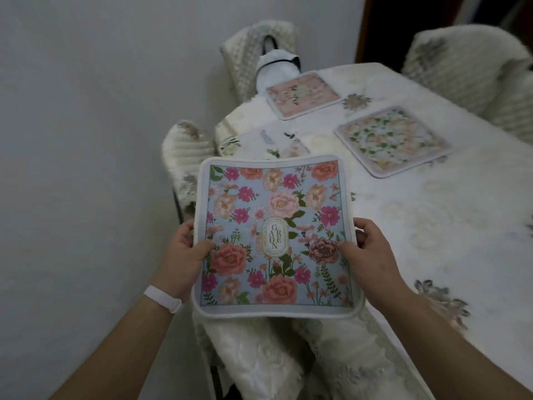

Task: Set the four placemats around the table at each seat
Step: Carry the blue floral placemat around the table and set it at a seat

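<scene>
Above the near edge of the table [432, 226], the blue mat [274, 235] is in the air, face up and slightly bent, not yet on the cloth. The left hand [184, 249] grips its left border and the right hand [366, 249] grips its right border. Each thumb lies on the printed side and the other fingers are curled under, so they are mostly hidden. Just behind it lies a pale mat [277, 141], partly covered from view. Farther on the table are a pink mat [302, 95] and a green mat [392, 141], both flat. I judge this is the last mat to place, and its seat is probably the near one, where a covered chair [259, 356] stands below the hands. To do it well, lower it level with both hands at equal height. Put the near border parallel to the table edge and a little inside it, then release the thumbs together and smooth the bend. Take care not to overlap the pale mat, which is near.
</scene>
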The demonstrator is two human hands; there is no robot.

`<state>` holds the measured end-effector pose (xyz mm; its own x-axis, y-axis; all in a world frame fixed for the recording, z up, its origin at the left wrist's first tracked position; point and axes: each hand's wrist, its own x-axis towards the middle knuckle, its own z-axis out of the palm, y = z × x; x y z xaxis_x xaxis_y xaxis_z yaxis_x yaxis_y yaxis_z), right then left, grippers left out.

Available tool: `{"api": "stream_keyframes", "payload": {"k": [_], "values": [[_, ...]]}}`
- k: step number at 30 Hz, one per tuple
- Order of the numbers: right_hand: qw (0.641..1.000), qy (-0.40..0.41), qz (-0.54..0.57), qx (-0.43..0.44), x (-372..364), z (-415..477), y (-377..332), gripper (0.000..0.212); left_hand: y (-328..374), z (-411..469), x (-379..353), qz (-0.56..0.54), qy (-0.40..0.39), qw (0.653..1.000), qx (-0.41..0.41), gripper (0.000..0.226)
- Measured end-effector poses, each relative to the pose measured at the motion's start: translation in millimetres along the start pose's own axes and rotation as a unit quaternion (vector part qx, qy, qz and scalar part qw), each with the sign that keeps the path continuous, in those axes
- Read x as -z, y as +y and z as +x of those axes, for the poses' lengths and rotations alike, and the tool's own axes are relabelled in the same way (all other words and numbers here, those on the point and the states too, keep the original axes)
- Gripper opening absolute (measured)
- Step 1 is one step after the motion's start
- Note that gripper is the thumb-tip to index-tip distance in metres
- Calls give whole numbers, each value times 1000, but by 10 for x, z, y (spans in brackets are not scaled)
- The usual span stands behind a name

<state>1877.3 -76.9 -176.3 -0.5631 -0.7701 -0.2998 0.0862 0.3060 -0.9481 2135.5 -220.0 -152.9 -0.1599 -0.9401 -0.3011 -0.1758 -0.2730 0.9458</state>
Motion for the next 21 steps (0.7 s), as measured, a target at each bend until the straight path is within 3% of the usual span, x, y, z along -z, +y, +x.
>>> {"api": "stream_keyframes", "payload": {"k": [5,10,21], "values": [[990,130,20,-50,1,24,248,25,-49,727,-389,50,-127,991,-5,30],[965,242,36,-93,-180,-19,366,26,-99,1320,-616,110,-254,960,-26,39],[898,400,57,-174,-669,-199,732,20,-327,1979,-1206,230,-419,878,-22,32]]}}
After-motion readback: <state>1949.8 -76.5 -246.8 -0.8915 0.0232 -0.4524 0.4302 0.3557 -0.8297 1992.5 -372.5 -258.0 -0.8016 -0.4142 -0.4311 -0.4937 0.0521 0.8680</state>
